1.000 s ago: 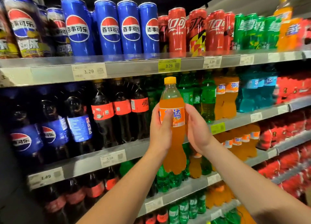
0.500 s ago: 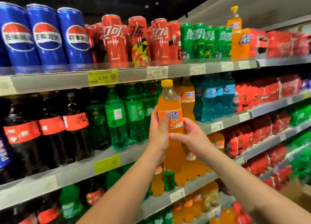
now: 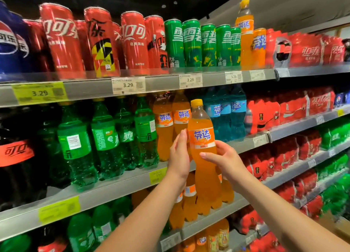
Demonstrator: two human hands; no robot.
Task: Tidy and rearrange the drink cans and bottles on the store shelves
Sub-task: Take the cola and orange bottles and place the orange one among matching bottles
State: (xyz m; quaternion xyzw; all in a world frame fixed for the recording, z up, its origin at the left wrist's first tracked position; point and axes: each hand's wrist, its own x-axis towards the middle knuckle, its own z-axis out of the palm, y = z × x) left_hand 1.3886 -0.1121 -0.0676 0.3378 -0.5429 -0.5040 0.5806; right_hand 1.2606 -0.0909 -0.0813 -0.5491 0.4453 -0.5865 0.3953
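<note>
As two hands (image 3: 179, 157) (image 3: 226, 159) hold one bottle (image 3: 203, 138), five green cans (image 3: 208, 45) stand above.

Held item: 1 orange bottle (image 3: 203, 136), upright, yellow cap up; I have my left hand (image 3: 179, 153) on its left side and my right hand (image 3: 225, 157) round its waist, thumb across the front. Shelf behind (image 3: 113, 187): green bottles (image 3: 106, 138), orange bottles (image 3: 164, 123), blue bottles (image 3: 225, 111). Top shelf (image 3: 161, 85): red cans (image 3: 62, 39), green cans (image 3: 191, 41), 1 tall orange bottle (image 3: 245, 30) beside an orange can (image 3: 259, 45), price tags (image 3: 128, 85) reading 3.29.

- One head-worn view faces the store shelves (image 3: 85, 89) at a slant, rows receding right.
- Near: left hand (image 3: 179, 155) and right hand (image 3: 225, 160) mid-frame.
</note>
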